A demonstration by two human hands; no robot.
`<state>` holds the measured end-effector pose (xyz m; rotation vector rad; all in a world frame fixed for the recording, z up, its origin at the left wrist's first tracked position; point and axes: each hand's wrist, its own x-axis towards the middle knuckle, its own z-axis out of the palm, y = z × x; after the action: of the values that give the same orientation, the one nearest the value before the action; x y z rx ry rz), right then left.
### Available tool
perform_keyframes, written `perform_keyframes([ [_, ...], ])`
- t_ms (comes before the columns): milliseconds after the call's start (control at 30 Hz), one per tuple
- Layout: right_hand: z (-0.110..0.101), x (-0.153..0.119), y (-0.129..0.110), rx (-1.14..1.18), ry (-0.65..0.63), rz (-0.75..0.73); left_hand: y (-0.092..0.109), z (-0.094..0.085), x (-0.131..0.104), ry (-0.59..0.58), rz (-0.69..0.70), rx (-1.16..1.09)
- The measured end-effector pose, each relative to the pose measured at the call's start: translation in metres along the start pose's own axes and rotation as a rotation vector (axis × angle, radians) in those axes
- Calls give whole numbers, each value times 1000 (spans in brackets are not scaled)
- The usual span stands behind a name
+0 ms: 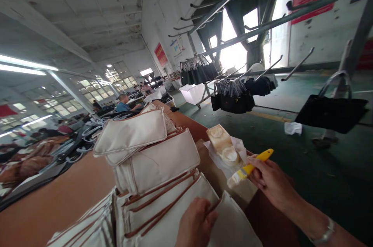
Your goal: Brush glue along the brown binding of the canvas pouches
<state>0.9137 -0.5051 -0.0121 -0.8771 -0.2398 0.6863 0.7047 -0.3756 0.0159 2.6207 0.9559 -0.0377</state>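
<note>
My right hand (264, 173) grips a brush with a yellow handle (256, 162), its pale bristles pointing down and left. Beside the brush, a tub of whitish paste (223, 144) rests on white paper at the table's right edge. My left hand (196, 221) is closed at the brown edge of a cream piece (233, 223) at the front of the pile; its fingertips are partly hidden. Cream pieces with brown edging (163, 161) are stacked in front of me and further to the left.
The brown table (78, 181) stretches away. At right stands a metal rack with prongs (271, 27), with black bags (233, 97) hanging from it. A black bag (332, 111) hangs nearer. A person in blue (123, 104) sits beyond the pile. Dark items and looped straps lie at left.
</note>
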Motion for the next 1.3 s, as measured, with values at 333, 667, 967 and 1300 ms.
perform_keyframes([
  [333,-24,-4,10,-120,40,-4,14,41,25,-14,-118,-103],
  [667,5,1,13,-643,-123,-309,3,39,12,-41,32,-600],
  [967,4,-3,-6,-703,-211,-292,4,46,2,73,123,-618],
  [1300,13,-3,-16,-617,-413,-96,8,55,-11,311,249,-523],
])
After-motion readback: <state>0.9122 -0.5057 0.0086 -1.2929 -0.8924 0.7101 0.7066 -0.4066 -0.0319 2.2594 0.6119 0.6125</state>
